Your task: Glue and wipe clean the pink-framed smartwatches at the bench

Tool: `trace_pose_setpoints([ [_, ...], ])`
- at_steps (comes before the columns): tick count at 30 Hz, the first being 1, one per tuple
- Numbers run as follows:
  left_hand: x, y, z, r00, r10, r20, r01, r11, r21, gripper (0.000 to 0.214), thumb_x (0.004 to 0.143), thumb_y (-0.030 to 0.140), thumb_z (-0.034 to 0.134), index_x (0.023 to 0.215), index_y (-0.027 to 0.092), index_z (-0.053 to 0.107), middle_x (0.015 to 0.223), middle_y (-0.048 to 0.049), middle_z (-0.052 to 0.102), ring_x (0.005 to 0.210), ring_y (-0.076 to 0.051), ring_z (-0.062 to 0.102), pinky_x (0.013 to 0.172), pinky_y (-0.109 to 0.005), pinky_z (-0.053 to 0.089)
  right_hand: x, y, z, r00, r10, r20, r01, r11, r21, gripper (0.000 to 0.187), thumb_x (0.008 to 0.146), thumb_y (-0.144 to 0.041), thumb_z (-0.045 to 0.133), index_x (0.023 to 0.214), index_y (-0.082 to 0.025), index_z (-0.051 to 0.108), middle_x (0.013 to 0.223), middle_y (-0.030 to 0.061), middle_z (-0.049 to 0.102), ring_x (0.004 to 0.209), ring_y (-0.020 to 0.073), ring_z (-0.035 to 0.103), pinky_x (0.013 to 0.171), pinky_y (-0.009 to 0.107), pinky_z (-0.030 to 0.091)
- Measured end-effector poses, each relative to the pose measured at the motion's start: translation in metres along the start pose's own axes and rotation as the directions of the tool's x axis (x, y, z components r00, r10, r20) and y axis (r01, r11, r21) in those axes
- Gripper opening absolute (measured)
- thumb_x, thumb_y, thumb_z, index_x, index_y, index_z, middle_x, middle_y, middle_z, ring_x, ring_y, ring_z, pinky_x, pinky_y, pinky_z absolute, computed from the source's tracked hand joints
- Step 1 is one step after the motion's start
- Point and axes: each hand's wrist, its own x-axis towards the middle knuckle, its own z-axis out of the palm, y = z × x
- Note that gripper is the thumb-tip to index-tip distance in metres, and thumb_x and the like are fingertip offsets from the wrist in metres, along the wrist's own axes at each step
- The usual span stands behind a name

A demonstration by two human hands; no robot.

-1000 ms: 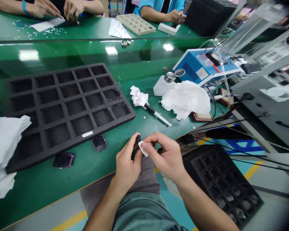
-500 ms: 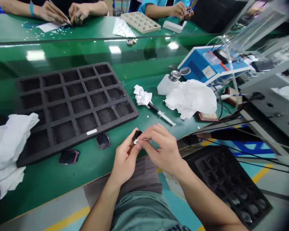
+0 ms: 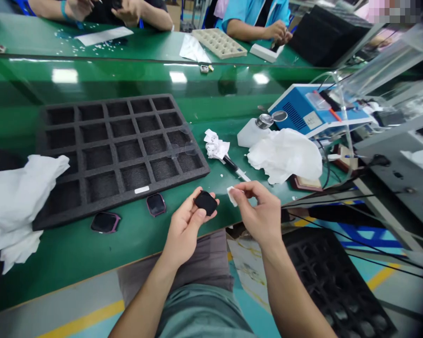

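Note:
My left hand (image 3: 188,220) grips a black smartwatch body (image 3: 206,203) by its edges, its flat dark face turned up toward me. Apart from it, to the right, my right hand (image 3: 259,209) pinches a small white wipe (image 3: 232,196) between thumb and fingers. On the green bench to the left lie two smartwatches with purplish frames, one (image 3: 156,205) close to the foam tray and another (image 3: 105,222) farther left. The black foam tray (image 3: 120,184) is divided into square compartments, and a small white label sticks to its front edge.
A syringe (image 3: 234,165) lies by crumpled tissue (image 3: 215,144). Right of it are a white pump bottle (image 3: 251,131), a white cloth (image 3: 285,155) and a blue machine (image 3: 303,109) with cables. White cloths (image 3: 14,192) hang at left. Another black tray (image 3: 333,277) sits low at right. Co-workers' hands are across the bench.
My right hand has moved right, away from the watch body, with the white wipe in its fingers. My left hand has turned the watch body so its dark face shows.

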Motion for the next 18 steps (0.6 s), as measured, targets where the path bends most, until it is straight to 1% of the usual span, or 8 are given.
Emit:
trace_pose_setpoints([
  [1,0.0,0.0,0.0,1.0,-0.004,0.004,0.004,1.0,-0.023,0.061,0.096,0.042,0.07,0.15,0.02,0.051,0.143,-0.0175,0.067,0.127,-0.032,0.069,0.106,-0.047,0.057,-0.002,-0.002,-0.004,1.0,-0.012,0.009,0.012,1.0,0.016,0.01,0.093,-0.023,0.07,0.083,-0.023,0.069,0.077,-0.0002,0.068,0.072,0.0168,0.058,0.069,0.032,0.047],
  [3,0.001,0.0,-0.001,1.0,-0.005,0.011,0.006,0.999,-0.048,0.058,0.096,0.042,0.07,0.146,0.021,0.05,0.141,-0.0173,0.068,0.126,-0.031,0.07,0.104,-0.046,0.058,-0.005,-0.009,-0.008,0.996,-0.062,0.063,0.058,0.996,0.061,0.009,0.094,-0.021,0.069,0.085,-0.023,0.069,0.079,0.0,0.068,0.075,0.0167,0.06,0.07,0.032,0.048],
  [7,0.0,0.002,0.001,0.999,-0.012,0.032,0.014,0.997,-0.075,0.048,0.096,0.04,0.069,0.136,0.021,0.05,0.138,-0.0162,0.069,0.123,-0.028,0.07,0.103,-0.045,0.058,-0.006,-0.019,-0.011,0.97,-0.16,0.185,0.141,0.984,0.113,0.011,0.095,-0.017,0.068,0.085,-0.023,0.068,0.08,-0.0002,0.067,0.076,0.016,0.06,0.07,0.031,0.048],
  [9,-0.001,0.002,0.003,0.999,-0.028,0.039,0.031,0.997,-0.077,0.053,0.09,0.029,0.076,0.135,0.022,0.049,0.137,-0.0138,0.069,0.122,-0.025,0.07,0.105,-0.041,0.056,-0.006,-0.019,-0.014,0.959,-0.189,0.213,0.17,0.98,0.101,0.012,0.094,-0.015,0.068,0.085,-0.023,0.067,0.08,-0.0004,0.066,0.075,0.0158,0.06,0.069,0.031,0.048],
  [11,0.0,0.001,0.007,0.999,-0.044,0.02,0.045,0.998,-0.053,0.062,0.082,0.015,0.079,0.135,0.024,0.047,0.134,-0.0111,0.07,0.117,-0.021,0.071,0.104,-0.038,0.055,-0.005,-0.018,-0.019,0.952,-0.209,0.222,0.196,0.977,0.081,0.012,0.094,-0.015,0.068,0.086,-0.023,0.067,0.08,-0.0003,0.066,0.075,0.016,0.06,0.07,0.031,0.048],
  [13,0.0,-0.001,0.009,0.999,-0.048,-0.015,0.048,0.999,-0.013,0.062,0.079,0.009,0.078,0.131,0.025,0.047,0.128,-0.0088,0.072,0.11,-0.02,0.074,0.1,-0.036,0.056,-0.007,-0.017,-0.024,0.944,-0.23,0.235,0.222,0.973,0.062,0.013,0.094,-0.014,0.068,0.086,-0.024,0.067,0.08,0.0,0.067,0.076,0.0167,0.061,0.07,0.032,0.049],
  [16,0.001,-0.005,0.01,0.999,-0.03,-0.043,0.032,0.999,0.031,0.053,0.08,0.008,0.075,0.123,0.024,0.048,0.112,-0.0059,0.076,0.102,-0.019,0.075,0.096,-0.035,0.057,-0.01,-0.017,-0.029,0.922,-0.264,0.283,0.257,0.964,0.06,0.013,0.093,-0.013,0.069,0.088,-0.024,0.068,0.082,0.0009,0.069,0.078,0.0184,0.063,0.071,0.034,0.05],
  [18,0.001,-0.007,0.009,0.999,-0.026,-0.032,0.028,0.998,0.055,0.049,0.082,0.01,0.074,0.122,0.023,0.05,0.106,-0.0049,0.076,0.101,-0.02,0.075,0.094,-0.034,0.057,-0.009,-0.016,-0.025,0.903,-0.288,0.319,0.278,0.957,0.078,0.013,0.093,-0.013,0.069,0.088,-0.025,0.069,0.082,0.0013,0.07,0.078,0.0194,0.063,0.071,0.036,0.05],
])
